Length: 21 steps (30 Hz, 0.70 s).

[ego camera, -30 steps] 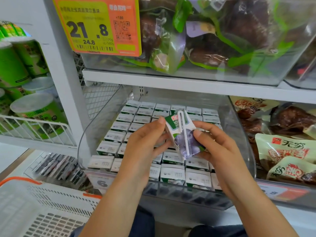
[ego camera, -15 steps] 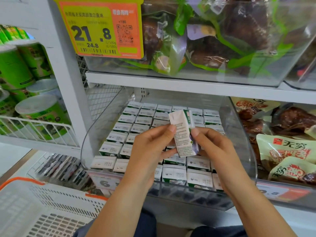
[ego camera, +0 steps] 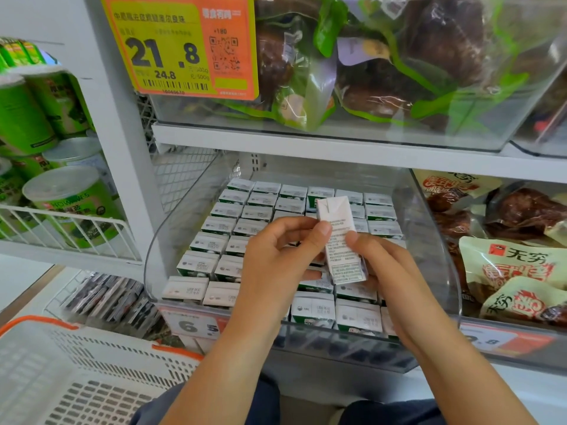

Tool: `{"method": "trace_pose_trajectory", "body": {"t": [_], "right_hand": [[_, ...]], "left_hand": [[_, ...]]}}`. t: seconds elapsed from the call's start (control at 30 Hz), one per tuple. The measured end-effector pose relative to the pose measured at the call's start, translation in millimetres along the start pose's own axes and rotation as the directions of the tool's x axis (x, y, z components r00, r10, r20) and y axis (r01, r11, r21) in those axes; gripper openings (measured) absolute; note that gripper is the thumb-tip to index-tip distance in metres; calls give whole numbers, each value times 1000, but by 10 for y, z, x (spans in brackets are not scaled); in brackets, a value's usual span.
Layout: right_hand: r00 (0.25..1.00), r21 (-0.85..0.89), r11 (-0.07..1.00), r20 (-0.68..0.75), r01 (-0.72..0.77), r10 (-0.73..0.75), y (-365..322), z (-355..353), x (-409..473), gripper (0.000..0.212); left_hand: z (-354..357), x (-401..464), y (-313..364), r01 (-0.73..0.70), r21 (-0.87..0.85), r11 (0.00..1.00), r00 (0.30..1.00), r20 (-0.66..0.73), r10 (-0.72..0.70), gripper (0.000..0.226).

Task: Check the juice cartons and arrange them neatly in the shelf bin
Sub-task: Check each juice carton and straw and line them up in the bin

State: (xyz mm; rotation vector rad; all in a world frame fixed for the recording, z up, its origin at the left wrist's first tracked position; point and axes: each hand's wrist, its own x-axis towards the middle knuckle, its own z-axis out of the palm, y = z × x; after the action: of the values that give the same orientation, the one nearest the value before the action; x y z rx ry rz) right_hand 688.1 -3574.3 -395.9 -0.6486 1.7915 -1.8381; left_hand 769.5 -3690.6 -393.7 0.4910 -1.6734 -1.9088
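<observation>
A small white juice carton (ego camera: pixel 340 240) is held upright above the clear shelf bin (ego camera: pixel 441 240), its printed white back panel facing me. My left hand (ego camera: pixel 282 256) pinches its left edge with thumb and fingers. My right hand (ego camera: pixel 386 268) grips its right side and lower end. Below them, several rows of juice cartons (ego camera: pixel 242 228) stand packed in the bin, tops up; my hands hide the middle rows.
A white basket with orange handles (ego camera: pixel 86 372) sits low at the left. Green tubs (ego camera: pixel 61 197) stand behind a wire rail on the left shelf. Bagged snacks (ego camera: pixel 515 265) fill the bin to the right. A shelf (ego camera: pixel 306 142) with bagged goods and a price tag (ego camera: pixel 181 47) hangs overhead.
The carton has been turned in my hands, from its green-and-purple side with the straw to the plain white printed side. Both hands stayed over the bin.
</observation>
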Motion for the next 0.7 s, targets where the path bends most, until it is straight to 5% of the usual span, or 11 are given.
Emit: {"method": "trace_pose_trajectory", "body": {"t": [0.27,0.4,0.5,0.6,0.7], "right_hand": [[976,-172,980,-174,103,-133,15,34,5,38],[869,-556,795,-240,243,-433,85,71,-31,41],[833,-672,679,-168,294,-527,120,81,-36,48],[832,-672,666,-133,324,-538,124,81,-23,47],[851,-445,820,-202,361,-484,79,55,-16,41]], "left_hand": [[4,8,-16,19,-18,1000,1000,18,-18,27],[32,-16,9,-40,-51,998,999,-23,39,48],[46,-17,-10,-68,1,998,996,-54,68,44],[30,-11,-32,-55,-15,998,997,-48,55,28],[-25,17,-28,11,-133,991,999,-46,-17,34]]}}
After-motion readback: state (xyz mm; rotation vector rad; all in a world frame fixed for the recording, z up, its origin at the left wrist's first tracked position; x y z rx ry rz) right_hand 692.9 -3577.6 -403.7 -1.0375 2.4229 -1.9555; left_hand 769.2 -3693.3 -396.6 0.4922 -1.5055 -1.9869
